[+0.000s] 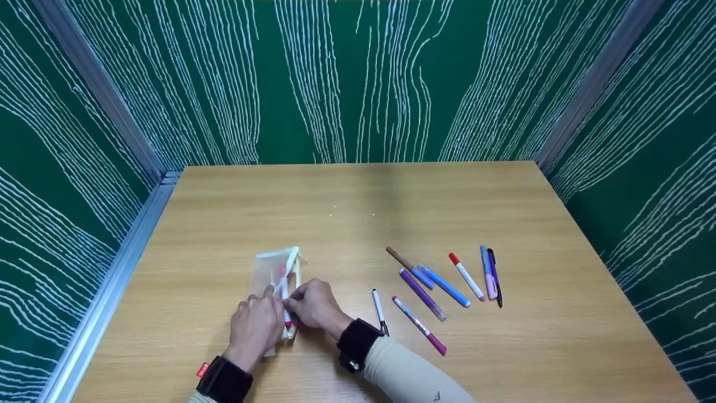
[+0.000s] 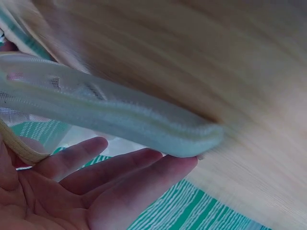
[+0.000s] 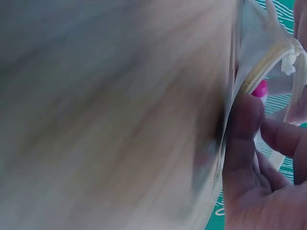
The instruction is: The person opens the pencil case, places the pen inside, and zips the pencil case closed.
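A translucent mesh pencil pouch (image 1: pixel 273 267) lies on the wooden table (image 1: pixel 358 207), left of centre, with its zip edge open. My left hand (image 1: pixel 263 305) rests flat on it, and its fingers (image 2: pixel 120 172) lie straight along the pouch's zip edge (image 2: pixel 120 115). My right hand (image 1: pixel 291 305) pinches the pouch's open edge (image 3: pixel 268 62), with the thumb (image 3: pixel 244 124) pressed on the zip. A white marker with a pink cap (image 3: pixel 260 88) sits inside the pouch (image 1: pixel 286 296), between both hands.
Several loose pens lie right of centre: a black-and-white pen (image 1: pixel 379 305), a pink-ended pen (image 1: pixel 419 324), a purple marker (image 1: pixel 422 294), a blue marker (image 1: pixel 446 285), a red-capped marker (image 1: pixel 466 276) and a lilac highlighter (image 1: pixel 488 271). Green patterned walls enclose the table on three sides.
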`<state>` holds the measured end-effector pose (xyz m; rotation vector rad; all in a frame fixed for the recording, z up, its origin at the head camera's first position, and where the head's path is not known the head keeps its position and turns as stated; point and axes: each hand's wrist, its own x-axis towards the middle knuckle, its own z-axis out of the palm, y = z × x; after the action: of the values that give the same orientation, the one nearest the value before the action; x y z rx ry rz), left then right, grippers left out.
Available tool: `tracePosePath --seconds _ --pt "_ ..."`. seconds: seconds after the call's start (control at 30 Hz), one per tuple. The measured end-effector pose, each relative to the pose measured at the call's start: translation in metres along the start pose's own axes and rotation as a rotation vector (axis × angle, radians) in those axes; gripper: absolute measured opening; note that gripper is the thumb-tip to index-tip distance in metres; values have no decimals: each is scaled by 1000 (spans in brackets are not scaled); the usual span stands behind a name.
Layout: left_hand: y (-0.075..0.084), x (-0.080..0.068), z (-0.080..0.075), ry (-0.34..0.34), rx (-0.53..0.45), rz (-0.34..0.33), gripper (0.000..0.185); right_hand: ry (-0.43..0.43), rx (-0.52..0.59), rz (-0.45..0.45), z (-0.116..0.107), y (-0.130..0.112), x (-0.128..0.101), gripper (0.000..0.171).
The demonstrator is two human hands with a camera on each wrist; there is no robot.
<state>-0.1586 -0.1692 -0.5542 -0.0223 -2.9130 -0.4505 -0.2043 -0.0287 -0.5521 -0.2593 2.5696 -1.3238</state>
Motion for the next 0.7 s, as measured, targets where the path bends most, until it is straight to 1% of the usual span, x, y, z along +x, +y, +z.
tracePosePath --seconds 0.1,0.2,0.33,0.4,0.57,0.7 --pt "0 -1 1 36 3 23 32 -25 -33 -52 0 1 0 5" --pt "0 -1 1 28 3 22 33 -37 -33 -78 -1 2 -1 8" --pt "0 0 0 -22 -7 -6 30 -43 -9 -70 -1 2 -1 10" --pt "0 0 -1 -32 -10 -14 30 -43 -3 -61 -1 1 -2 12" --pt "0 0 0 -25 -20 -18 33 -27 -4 -50 -4 -2 -3 14" --pt "0 1 -1 -24 -29 -20 33 -2 -28 -55 -9 -4 -5 15"
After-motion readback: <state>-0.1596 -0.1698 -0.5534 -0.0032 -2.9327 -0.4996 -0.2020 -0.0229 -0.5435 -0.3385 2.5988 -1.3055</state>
